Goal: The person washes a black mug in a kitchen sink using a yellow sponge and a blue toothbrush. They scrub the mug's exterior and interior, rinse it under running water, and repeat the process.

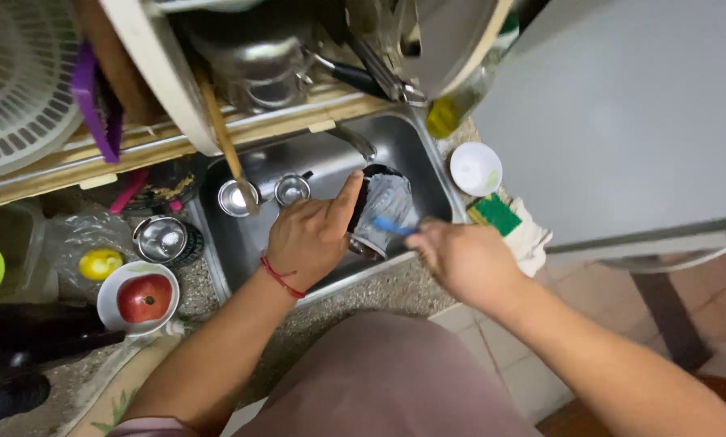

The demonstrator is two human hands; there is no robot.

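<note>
Left hand (310,236) grips glass jar (381,209), tilted over steel sink (427,154), index finger extended along jar side. Right hand (460,257) clenched on blue brush handle (393,226), tip touching jar. Two steel cups (292,189) stand in sink basin. White dish (475,168) and green sponge (496,214) lie right of sink. Bowl (112,287) with red fruit sits on counter, left.
</note>
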